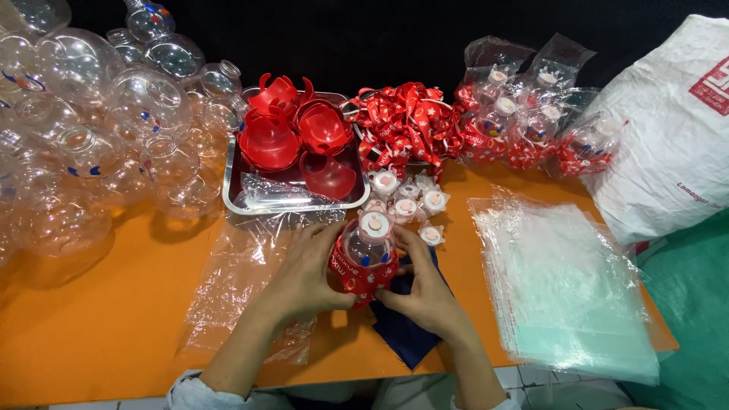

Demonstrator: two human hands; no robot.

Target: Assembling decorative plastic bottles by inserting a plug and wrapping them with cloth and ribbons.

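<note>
Two hands closed around one small clear plastic bottle with a white cap and a red strap wound about its belly [366, 258]; it stood near the front middle of the orange table [114, 319]. Our left hand [304, 277] cupped its left side with fingers curled shut on it, and our right hand [425, 292] gripped the right side, thumb pressed to the red strap. The bottle's base was hidden behind our fingers, and a dark blue cloth [406, 334] under the right hand showed only in part.

Just behind lay a cluster of loose white caps [410, 199], then a steel tray of red plastic handles [300, 144] and a heap of red printed straps [406, 125]. Bagged finished bottles [531, 121] sat further right. A pile of empty clear bottles [91, 129] ran off the left edge. A stack of clear plastic bags [569, 288] overhung the table's right front edge, beside a white sack [668, 129] cut off at the right. Bare orange surface lay open front left, near a crumpled clear film [235, 281].
</note>
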